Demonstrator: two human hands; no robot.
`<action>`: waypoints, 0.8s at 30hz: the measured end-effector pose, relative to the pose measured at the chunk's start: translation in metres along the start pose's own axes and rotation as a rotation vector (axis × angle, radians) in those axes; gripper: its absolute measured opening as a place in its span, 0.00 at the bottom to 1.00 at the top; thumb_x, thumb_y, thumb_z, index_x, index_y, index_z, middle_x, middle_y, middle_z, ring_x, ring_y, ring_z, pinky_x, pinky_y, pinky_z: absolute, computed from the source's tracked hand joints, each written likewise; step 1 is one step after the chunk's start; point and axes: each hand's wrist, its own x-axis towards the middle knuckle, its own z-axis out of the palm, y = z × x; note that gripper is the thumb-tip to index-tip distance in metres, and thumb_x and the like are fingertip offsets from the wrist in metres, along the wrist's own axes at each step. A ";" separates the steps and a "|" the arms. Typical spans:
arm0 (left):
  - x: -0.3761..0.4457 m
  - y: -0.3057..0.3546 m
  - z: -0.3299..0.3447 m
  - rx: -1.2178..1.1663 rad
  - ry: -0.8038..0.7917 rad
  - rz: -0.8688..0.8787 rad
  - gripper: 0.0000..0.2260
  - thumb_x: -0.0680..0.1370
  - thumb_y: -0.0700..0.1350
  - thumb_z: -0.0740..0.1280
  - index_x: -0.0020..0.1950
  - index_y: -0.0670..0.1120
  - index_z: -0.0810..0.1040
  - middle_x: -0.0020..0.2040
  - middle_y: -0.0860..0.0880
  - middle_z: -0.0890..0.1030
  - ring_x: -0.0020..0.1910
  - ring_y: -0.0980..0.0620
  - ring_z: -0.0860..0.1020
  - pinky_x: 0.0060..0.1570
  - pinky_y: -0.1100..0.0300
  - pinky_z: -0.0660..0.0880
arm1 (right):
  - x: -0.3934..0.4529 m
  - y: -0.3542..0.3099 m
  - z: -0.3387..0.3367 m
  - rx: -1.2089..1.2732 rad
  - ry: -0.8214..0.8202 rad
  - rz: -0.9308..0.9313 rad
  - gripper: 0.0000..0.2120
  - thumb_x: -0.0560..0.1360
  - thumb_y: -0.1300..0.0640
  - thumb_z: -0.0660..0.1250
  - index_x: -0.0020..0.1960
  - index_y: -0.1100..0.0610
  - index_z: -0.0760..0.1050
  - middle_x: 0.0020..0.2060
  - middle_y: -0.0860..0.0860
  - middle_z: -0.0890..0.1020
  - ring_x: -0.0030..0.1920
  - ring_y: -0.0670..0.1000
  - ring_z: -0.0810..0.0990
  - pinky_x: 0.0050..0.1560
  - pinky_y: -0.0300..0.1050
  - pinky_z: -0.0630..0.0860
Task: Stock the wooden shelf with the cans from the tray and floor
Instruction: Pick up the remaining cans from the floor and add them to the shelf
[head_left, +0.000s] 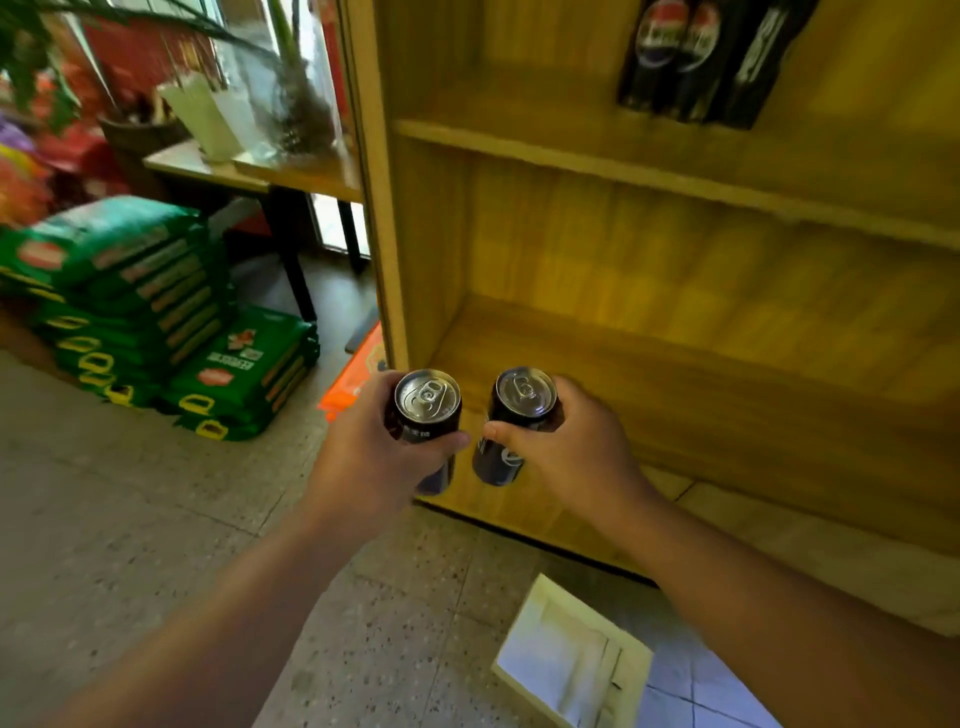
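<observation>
two black soda cans held up in front of the wooden shelf (675, 171), one in each hand.

the left can (427, 415) sits upright in the left hand (374, 457), the grip curled round it; the right can (514, 423) likewise in the right hand (576, 457), both before the lowest board. black cola bottles (711, 57) stand on an upper board. a white tray (571, 660) lies on the floor below; green sacks (135, 291) are stacked at left beside a desk (244, 171).
</observation>
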 end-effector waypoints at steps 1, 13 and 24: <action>0.001 0.024 -0.002 0.004 -0.006 0.014 0.25 0.63 0.49 0.82 0.55 0.61 0.74 0.48 0.62 0.82 0.48 0.69 0.78 0.40 0.72 0.75 | 0.000 -0.017 -0.017 -0.005 0.003 -0.007 0.27 0.64 0.44 0.80 0.60 0.46 0.75 0.51 0.40 0.82 0.52 0.41 0.80 0.49 0.38 0.78; -0.029 0.259 -0.001 0.066 0.032 0.081 0.23 0.67 0.54 0.79 0.59 0.57 0.76 0.47 0.59 0.81 0.47 0.62 0.78 0.39 0.66 0.72 | -0.045 -0.152 -0.203 0.032 0.083 -0.001 0.24 0.63 0.44 0.80 0.55 0.45 0.77 0.47 0.40 0.82 0.46 0.38 0.80 0.41 0.34 0.75; 0.032 0.337 0.010 0.084 -0.108 0.122 0.19 0.66 0.54 0.80 0.51 0.61 0.75 0.44 0.62 0.79 0.45 0.64 0.76 0.38 0.66 0.71 | 0.003 -0.201 -0.257 0.020 0.129 0.007 0.23 0.64 0.44 0.79 0.56 0.45 0.76 0.47 0.40 0.82 0.47 0.40 0.80 0.39 0.37 0.74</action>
